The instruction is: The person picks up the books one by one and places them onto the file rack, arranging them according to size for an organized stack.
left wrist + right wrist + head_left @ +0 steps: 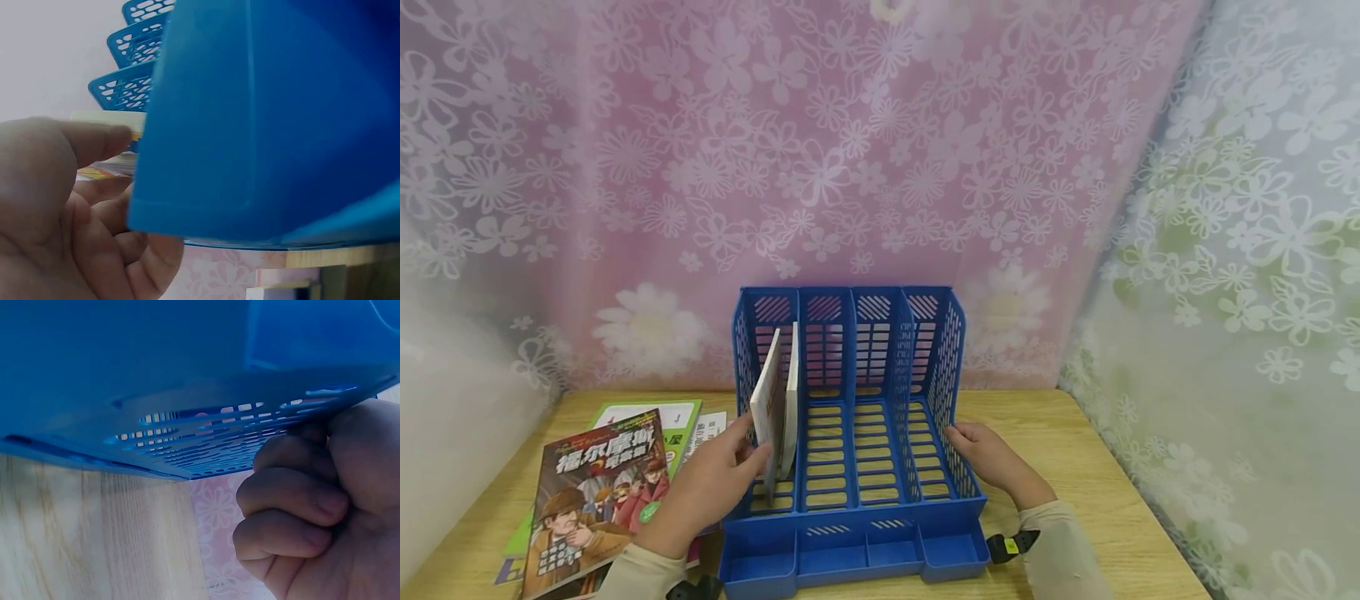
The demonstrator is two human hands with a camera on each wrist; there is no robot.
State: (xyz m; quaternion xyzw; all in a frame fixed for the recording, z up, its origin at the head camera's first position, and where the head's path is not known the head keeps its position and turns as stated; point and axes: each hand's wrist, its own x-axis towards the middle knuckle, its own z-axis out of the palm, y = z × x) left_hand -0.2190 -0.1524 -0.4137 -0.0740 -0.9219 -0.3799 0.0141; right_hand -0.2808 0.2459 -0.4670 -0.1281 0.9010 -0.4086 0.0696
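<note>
A blue plastic file rack point(853, 508) with upright dividers stands on the table, small trays along its front. Two thin books are upright in its leftmost compartment. My left hand point(718, 475) grips the left one, a pale-edged book point(765, 392) that leans slightly; the second book point(792, 392) stands beside it against the divider. In the left wrist view the rack's front hides part of the books and fingertips of my left hand point(94, 206). My right hand point(992, 454) holds the rack's right side wall, its fingers curled in the right wrist view point(294, 506).
Left of the rack lies a pile of books, a brown comic-style book point(591, 500) on top and a green book point(688, 417) under it. The wooden table point(1037, 417) meets a pink flowered curtain point(850, 167) behind and a pale flowered one point(1247, 333) at the right.
</note>
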